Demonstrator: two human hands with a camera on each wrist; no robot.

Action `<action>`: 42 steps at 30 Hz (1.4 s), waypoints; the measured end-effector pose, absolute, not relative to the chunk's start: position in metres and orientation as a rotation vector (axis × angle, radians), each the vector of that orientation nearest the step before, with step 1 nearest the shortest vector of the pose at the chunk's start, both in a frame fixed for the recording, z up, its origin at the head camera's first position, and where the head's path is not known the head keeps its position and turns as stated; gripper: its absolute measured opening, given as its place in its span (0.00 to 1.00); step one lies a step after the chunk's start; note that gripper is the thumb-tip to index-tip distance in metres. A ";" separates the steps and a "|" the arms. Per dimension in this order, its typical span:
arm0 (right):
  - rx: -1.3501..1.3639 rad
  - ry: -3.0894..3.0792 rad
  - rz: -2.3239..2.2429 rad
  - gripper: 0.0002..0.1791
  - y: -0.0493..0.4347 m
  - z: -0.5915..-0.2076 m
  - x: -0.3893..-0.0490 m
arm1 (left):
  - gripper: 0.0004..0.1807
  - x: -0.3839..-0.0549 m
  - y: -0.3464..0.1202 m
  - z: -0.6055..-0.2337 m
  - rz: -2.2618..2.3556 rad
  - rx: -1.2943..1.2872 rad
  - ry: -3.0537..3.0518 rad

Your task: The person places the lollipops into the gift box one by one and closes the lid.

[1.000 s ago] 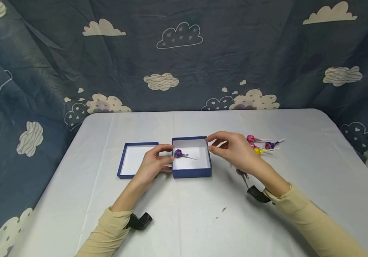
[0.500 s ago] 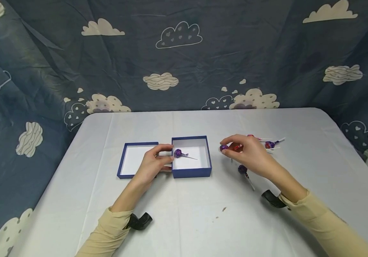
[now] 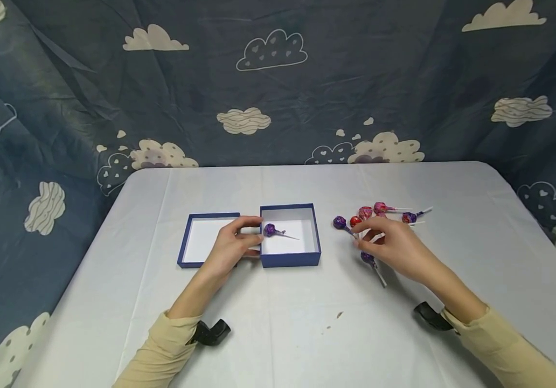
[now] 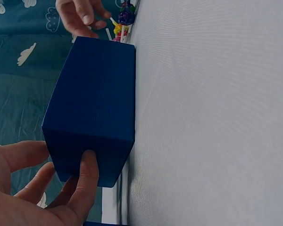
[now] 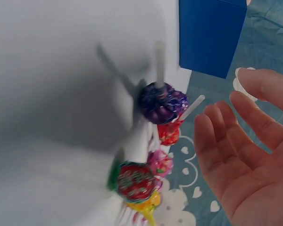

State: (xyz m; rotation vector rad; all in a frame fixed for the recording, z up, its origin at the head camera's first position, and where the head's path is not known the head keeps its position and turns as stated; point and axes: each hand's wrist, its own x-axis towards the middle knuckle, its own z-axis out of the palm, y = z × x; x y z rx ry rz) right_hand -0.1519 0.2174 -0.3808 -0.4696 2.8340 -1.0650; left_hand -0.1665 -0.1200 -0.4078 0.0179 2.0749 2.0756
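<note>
My left hand [image 3: 233, 245] holds the left wall of a blue open box [image 3: 290, 261] with a white inside. In the left wrist view, one fingertip [image 4: 88, 162] presses that wall and other fingers reach its rim. One purple lollipop [image 3: 270, 230] lies inside the box, stick to the right. My right hand [image 3: 394, 245] hovers right of the box, its fingertips by the stick end of a second purple lollipop [image 3: 339, 222]. In the right wrist view, its fingers are spread and hold nothing. Nearer me lies another purple lollipop [image 3: 367, 257], partly under the hand in the head view.
Left of the box lies its shallow lid [image 3: 184, 242], white inside, partly behind my left hand. Several more lollipops sit beyond my right hand, among them a red one [image 3: 355, 221], pink ones [image 3: 365, 212] and a dark purple one [image 3: 409, 217]. A cloud-patterned curtain [image 3: 278, 97] hangs behind the table.
My right hand has moved from the box's right wall rightward and toward me, uncovering the second purple lollipop and the red one. My left hand and the box have stayed put.
</note>
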 end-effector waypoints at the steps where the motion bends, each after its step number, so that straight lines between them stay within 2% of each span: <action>1: -0.460 2.833 -1.058 0.14 0.219 -0.381 -0.150 | 0.24 -0.167 -0.120 -0.408 2.075 0.019 2.077; 10: -0.430 2.871 -1.001 0.11 0.228 -0.388 -0.140 | 0.24 -0.166 -0.121 -0.405 2.074 0.019 2.075; 23: -0.322 2.874 -0.896 0.13 0.231 -0.401 -0.138 | 0.24 -0.167 -0.122 -0.407 2.063 0.026 2.071; 42: -0.346 2.881 -0.870 0.14 0.232 -0.408 -0.137 | 0.24 -0.165 -0.122 -0.407 2.059 0.029 2.072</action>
